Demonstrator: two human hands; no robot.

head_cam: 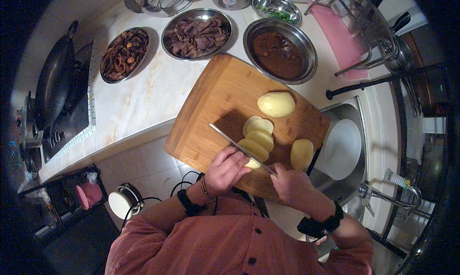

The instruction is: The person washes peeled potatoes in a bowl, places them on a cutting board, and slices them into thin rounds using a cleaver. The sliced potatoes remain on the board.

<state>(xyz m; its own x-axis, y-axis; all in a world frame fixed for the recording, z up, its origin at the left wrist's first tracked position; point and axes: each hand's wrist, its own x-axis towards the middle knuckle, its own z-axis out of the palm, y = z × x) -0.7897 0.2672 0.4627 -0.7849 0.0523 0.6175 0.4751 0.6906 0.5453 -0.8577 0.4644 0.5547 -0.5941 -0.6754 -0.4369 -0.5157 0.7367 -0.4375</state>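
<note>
My right hand [291,184] grips a kitchen knife [230,140], its blade slanting up and left across the board. With curled fingers, my left hand [226,169] holds down a piece of peeled potato [253,163] right against the blade. Several overlapping potato slices [259,140] fan out on the blade's far side. A whole peeled potato [276,104] rests farther back on the wooden cutting board [212,106]. Near the board's right edge lies another peeled potato piece [302,154]. The knife's handle is mostly hidden inside my right hand.
Behind the board stand a plate of dark cooked food [125,55], a plate of sliced meat [197,34] and a metal bowl of brown sauce [278,52]. A small bowl of chopped greens [276,11] is beyond. On the right, the sink [337,113] holds a white basin [343,149].
</note>
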